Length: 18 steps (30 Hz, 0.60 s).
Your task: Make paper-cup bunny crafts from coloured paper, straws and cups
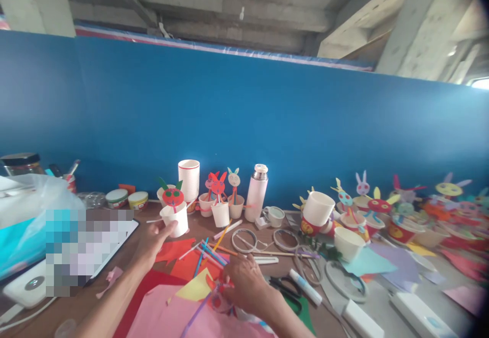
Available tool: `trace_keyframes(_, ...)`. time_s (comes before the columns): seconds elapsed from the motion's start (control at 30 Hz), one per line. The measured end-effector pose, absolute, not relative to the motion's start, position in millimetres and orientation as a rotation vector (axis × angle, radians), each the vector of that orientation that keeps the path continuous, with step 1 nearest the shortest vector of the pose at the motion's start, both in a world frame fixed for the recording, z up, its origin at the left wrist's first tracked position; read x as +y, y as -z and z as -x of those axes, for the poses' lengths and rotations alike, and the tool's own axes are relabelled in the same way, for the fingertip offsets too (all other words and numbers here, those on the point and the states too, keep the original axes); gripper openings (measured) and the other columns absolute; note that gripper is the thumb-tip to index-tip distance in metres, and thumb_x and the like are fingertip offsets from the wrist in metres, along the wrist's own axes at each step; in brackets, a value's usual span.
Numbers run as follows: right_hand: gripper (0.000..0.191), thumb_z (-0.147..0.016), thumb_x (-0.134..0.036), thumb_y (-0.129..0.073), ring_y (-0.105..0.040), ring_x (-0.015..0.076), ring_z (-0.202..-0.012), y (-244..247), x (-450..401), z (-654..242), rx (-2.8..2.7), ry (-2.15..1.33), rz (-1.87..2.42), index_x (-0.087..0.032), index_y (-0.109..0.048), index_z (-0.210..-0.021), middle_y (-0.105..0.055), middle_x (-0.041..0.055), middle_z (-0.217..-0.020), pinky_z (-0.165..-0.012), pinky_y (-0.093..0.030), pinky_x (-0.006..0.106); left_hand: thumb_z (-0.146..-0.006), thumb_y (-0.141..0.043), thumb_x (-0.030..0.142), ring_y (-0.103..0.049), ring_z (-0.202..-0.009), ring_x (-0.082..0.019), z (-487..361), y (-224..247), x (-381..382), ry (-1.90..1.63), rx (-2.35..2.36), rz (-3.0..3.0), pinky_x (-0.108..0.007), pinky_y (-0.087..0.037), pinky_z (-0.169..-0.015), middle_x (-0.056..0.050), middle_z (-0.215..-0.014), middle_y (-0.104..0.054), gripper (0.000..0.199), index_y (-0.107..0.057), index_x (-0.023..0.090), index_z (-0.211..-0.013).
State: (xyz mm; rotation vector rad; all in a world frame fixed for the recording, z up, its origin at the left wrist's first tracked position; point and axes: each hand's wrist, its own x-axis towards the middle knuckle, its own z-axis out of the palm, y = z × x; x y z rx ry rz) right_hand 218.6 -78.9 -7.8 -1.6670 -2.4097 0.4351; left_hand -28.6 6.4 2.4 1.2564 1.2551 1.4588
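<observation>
My left hand (162, 238) is closed on the side of a white paper cup (175, 220) that stands upright at the back of the table. A red paper rabbit face with green ears (173, 196) rises out of that cup. Over the pink paper (153, 312), my right hand (246, 282) is curled downward with its fingertips partly hidden. Beside those fingers are a small red-orange paper piece (210, 281) and a purple strip (196, 313); what they grip I cannot make out. Coloured sticks (208, 251) and a yellow sheet (194, 286) lie between my hands.
Finished-looking rabbit cups (220, 215) stand behind, near a stack of paper cups (189, 177) and a pink thermos (256, 193). Scissors (284, 287), a glue stick (305, 287) and tape rings (244, 240) lie to the right. A tablet (114, 246) is left. More animal cups (353, 221) crowd the right.
</observation>
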Motion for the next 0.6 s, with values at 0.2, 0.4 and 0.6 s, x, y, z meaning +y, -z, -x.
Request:
trace_keyframes(0.2,0.024,-0.074,-0.014,-0.052,-0.059,0.0267,-0.1,3,-80,-223,-2.477,-0.4,1.69,-0.017,-0.07,-0.089,-0.069,0.0125,-0.097,-0.096,-0.032,0.042,-0.051,-0.078,0.037,-0.058,-0.057,-0.018,18,-6,15,-1.454,1.264,-1.267,-0.024,-0.042,-0.056,-0.002,-0.059,-0.069,0.03,-0.069,0.015,-0.069)
trace_keyframes(0.4,0.024,-0.067,-0.012,-0.054,-0.066,0.024,-0.083,-4,-75,-241,-2.502,-0.334,1.704,-0.02,-0.073,-0.08,-0.074,0.0073,-0.08,-0.085,-0.04,0.035,-0.053,-0.078,0.036,-0.049,-0.048,-0.015,11,2,16,-1.453,1.231,-1.274,-0.024,-0.042,-0.057,0.003,-0.048,-0.061,0.025,-0.067,0.016,-0.065)
trace_keyframes(0.6,0.026,-0.078,-0.017,-0.047,-0.067,0.0213,-0.071,-15,-55,-234,-2.424,-0.14,1.767,-0.021,-0.073,-0.078,-0.073,0.009,-0.077,-0.064,-0.042,0.028,-0.056,-0.076,0.036,-0.042,-0.044,-0.013,14,9,17,-1.491,1.226,-1.253,-0.024,-0.037,-0.052,0.005,-0.045,-0.055,0.022,-0.063,0.018,-0.059)
